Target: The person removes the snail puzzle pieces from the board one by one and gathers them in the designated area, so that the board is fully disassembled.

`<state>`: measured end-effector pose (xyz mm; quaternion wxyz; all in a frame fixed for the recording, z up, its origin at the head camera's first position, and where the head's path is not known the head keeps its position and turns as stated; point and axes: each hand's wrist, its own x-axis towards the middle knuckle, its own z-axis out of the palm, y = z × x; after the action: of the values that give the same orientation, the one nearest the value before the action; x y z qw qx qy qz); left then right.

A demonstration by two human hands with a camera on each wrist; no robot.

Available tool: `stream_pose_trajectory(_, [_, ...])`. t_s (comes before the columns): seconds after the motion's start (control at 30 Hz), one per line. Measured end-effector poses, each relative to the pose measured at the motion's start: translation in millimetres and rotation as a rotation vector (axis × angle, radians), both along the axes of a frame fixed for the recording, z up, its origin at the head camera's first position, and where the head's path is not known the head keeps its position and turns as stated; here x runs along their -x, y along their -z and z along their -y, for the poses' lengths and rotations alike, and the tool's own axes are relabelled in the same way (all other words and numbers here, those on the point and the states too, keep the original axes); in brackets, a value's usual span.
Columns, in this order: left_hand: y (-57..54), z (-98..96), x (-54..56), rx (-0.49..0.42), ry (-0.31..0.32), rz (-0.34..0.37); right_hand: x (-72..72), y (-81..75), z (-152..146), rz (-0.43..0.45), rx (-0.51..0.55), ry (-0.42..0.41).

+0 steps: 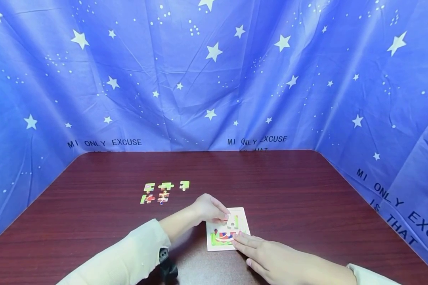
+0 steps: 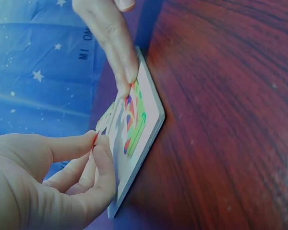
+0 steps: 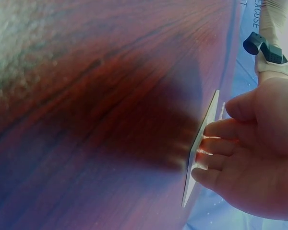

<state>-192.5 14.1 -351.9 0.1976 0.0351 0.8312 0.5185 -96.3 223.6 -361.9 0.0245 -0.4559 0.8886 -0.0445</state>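
Observation:
My left hand (image 1: 210,208) comes over the upper left of a thin white-rimmed puzzle board (image 1: 210,242), pinching a jigsaw piece (image 2: 104,119) between thumb and forefinger. That piece, with green on its face, is held tilted over the board and partly hidden by the fingertips. Along the board's lower part lie fitted pieces (image 1: 222,238) with a red, blue and green picture. My right hand (image 1: 271,253) has its fingers extended, with the fingertips resting on the board's right side and over the edge of that picture. In the right wrist view the board (image 3: 201,139) appears edge-on beneath those fingers.
Several loose jigsaw pieces (image 1: 166,186) lie in two rows on the dark red-brown table (image 1: 271,186), farther away and left of the board. A blue star-patterned curtain (image 1: 185,79) hangs behind the table and at its sides. A black device (image 1: 168,267) is strapped at the left wrist.

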Motion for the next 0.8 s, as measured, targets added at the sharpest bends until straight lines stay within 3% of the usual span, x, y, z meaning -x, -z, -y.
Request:
stream_pose_trajectory(0.4, [2.4,26.5,11.7,-0.096,-0.049,0.064,-1.2,-0.7,-0.5,-0.009,0.000,0.007])
stream_pose_trajectory(0.8, [7.4,64.3,20.4,-0.116,-0.021,0.072,-1.2,2.0,-1.5,-0.062,0.005,-0.017])
